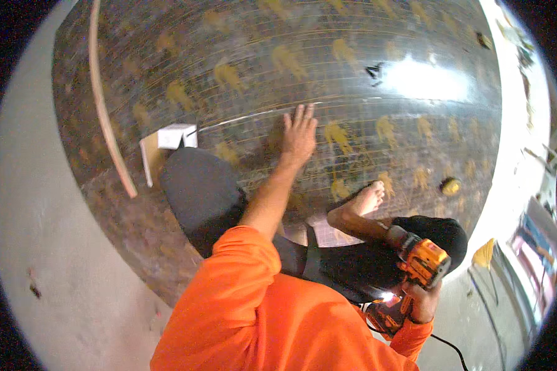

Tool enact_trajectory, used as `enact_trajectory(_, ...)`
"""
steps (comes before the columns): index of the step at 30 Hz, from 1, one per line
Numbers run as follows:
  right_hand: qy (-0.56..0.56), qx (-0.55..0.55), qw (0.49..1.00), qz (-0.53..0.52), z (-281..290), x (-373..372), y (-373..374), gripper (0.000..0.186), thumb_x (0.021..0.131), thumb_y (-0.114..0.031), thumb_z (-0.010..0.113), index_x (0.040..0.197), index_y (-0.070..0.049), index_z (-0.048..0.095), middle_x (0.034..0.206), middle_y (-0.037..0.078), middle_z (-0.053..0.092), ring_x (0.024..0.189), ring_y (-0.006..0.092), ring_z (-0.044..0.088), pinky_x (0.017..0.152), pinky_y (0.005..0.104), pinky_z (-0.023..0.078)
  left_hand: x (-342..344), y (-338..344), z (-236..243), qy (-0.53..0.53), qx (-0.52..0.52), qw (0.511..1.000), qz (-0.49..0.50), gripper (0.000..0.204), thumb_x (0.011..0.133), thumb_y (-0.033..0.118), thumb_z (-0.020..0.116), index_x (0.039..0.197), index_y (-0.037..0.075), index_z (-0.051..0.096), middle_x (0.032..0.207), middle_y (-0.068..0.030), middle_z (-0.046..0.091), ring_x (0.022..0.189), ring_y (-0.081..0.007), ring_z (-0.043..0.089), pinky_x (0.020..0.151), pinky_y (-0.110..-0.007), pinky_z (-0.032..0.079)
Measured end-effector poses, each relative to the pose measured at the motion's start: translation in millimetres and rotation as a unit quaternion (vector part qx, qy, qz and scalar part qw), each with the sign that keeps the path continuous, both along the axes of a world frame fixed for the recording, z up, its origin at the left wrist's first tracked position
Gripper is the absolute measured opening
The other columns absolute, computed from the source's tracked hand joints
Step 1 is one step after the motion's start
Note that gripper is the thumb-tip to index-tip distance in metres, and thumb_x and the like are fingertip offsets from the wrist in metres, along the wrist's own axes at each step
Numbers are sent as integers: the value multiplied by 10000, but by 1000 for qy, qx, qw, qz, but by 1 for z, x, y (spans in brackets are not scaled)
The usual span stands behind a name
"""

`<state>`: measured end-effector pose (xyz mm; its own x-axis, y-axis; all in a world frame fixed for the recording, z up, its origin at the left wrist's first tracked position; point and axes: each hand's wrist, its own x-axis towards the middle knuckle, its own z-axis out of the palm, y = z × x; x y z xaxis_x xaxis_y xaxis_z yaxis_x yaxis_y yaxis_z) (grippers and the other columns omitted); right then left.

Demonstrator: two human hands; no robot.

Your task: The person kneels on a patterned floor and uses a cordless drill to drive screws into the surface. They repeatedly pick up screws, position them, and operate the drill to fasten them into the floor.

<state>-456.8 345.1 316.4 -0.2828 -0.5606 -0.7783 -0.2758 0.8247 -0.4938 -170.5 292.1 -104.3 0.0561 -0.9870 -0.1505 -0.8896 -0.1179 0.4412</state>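
My left hand [299,137] lies flat on a large dark sheet [260,93] patterned with yellow blotches and fine lines. Its fingertips reach a pale seam [247,115] that runs across the sheet. At the lower right, my right hand [424,301] grips the handle of an orange and black power drill [426,263]. The drill is held over my bent right leg, its nose toward the knee; whether a bit is fitted I cannot make out. My bare foot [368,198] rests on the sheet, to the right of my left hand.
A long wooden strip [99,93] lies along the left side. Beside my left knee stands a small white box [178,136]. A round yellow object [450,186] sits at the right, and a small black item [372,72] lies farther off. A black cord [452,346] trails at lower right.
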Motion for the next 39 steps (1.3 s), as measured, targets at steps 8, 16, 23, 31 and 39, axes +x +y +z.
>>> enact_trajectory(8, 63, -1, 993, -101, 20, 28, 61, 575, 648, 13, 589, 1217, 50, 519, 1014, 176, 661, 626, 215, 637, 507, 316, 534, -7, -17, 8, -13, 62, 996, -58, 261, 940, 141, 480, 1167, 57, 578, 1588, -80, 245, 1458, -386, 198, 1082, -689, 257)
enact_trajectory(16, 60, -74, 979, -181, 32, 37, 88, 581, 663, 52, 616, 1229, -15, 503, 900, 121, 648, 534, 212, 597, 426, 330, 525, -2, -41, 35, -49, 159, 982, -92, 321, 929, 197, 500, 1223, 98, 579, 1610, -73, 192, 1467, -367, 187, 1070, -726, 206)
enact_trajectory(23, 172, -248, 945, -127, 76, 57, 95, 356, 675, -8, 708, 1022, -8, 625, 834, 68, 645, 700, 177, 629, 592, 316, 523, 10, -43, 35, -65, 136, 971, -185, 308, 974, 204, 440, 1228, 126, 594, 1614, -61, 182, 1472, -323, 192, 1081, -709, 212)
enact_trajectory(31, 256, -345, 896, -117, 100, 11, 57, 617, 696, -117, 696, 1271, 43, 538, 1223, 157, 623, 744, 122, 550, 636, 262, 467, -20, -55, 23, -34, 209, 965, -154, 332, 984, 193, 426, 1272, 149, 585, 1632, -30, 73, 1498, -298, 77, 1068, -700, 278)
enact_trajectory(39, 224, -622, 671, -336, 24, -13, -51, 456, 723, 49, 610, 1178, 26, 593, 1052, 143, 664, 777, 208, 642, 735, 307, 549, -41, -75, 4, -30, 323, 939, -111, 430, 934, 197, 517, 1358, 121, 526, 1585, -117, 247, 1445, -350, 251, 993, -621, 425)
